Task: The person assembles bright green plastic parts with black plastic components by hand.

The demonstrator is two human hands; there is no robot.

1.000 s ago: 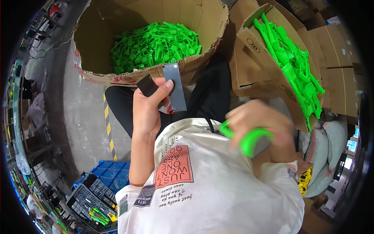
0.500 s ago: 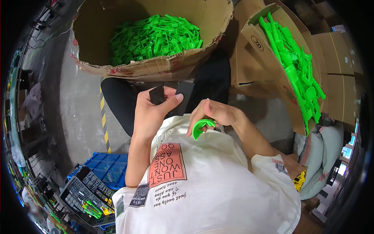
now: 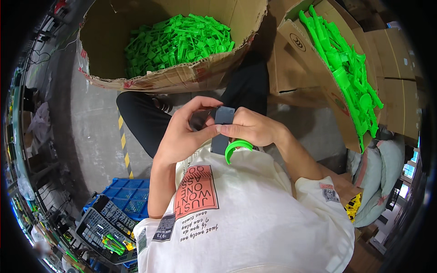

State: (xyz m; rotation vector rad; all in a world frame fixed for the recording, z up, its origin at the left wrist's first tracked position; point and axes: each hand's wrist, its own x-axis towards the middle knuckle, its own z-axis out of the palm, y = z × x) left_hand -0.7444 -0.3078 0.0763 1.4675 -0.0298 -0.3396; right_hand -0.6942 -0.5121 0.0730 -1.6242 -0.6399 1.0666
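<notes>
In front of my shirt, my left hand (image 3: 180, 136) and my right hand (image 3: 258, 127) meet at a flat, dark grey strip (image 3: 224, 115). My left thumb presses on the strip where the right thumb also lies, and the left fingers curl around behind its upper part. Its lower end sticks out below the thumbs. A bright green, curved plastic piece (image 3: 237, 145), shaped like a half ring, hangs under my right hand and seems held by its lower fingers, which are hidden.
Ahead stands a big open carton (image 3: 150, 82) with many small green plastic parts (image 3: 182, 43). To the right is a second carton (image 3: 314, 75) holding long green parts (image 3: 343, 75). Blue crate (image 3: 123, 193) and grey basket (image 3: 98, 227) sit at lower left; pale sacks (image 3: 380, 182) lie right.
My right hand has risen and closed on the dark strip beside the left thumb. The strip has turned to hang upright between both hands. The green curved piece stays with the right hand.
</notes>
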